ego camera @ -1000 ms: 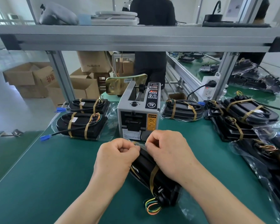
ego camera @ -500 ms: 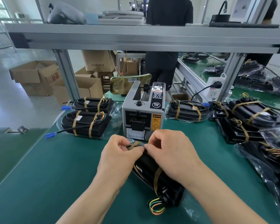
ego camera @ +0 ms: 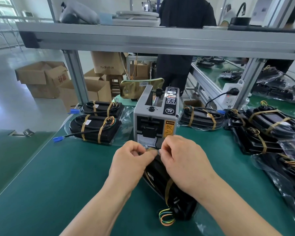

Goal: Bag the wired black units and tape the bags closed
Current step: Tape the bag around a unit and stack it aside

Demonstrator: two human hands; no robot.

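Observation:
A black wired unit (ego camera: 174, 193) in a clear bag lies on the green mat in front of me, bound with tan bands, its coloured wires (ego camera: 166, 217) poking out at the near end. My left hand (ego camera: 131, 162) and my right hand (ego camera: 182, 160) both pinch the bag's far end, fingertips almost touching, just in front of the grey tape dispenser (ego camera: 156, 121). A small piece of tape seems to sit between the fingertips; I cannot tell for sure.
Two bagged units (ego camera: 95, 126) lie at the left, one (ego camera: 201, 118) right of the dispenser, and several more (ego camera: 269, 128) are piled at the right. An aluminium shelf frame (ego camera: 143, 41) spans overhead. A person stands behind the bench; cardboard boxes (ego camera: 46, 79) sit on the floor.
Both hands stay on the bag's far end, shifting slightly toward the dispenser as the fingertips work. My head has tipped a little, so the scene sits lower in view.

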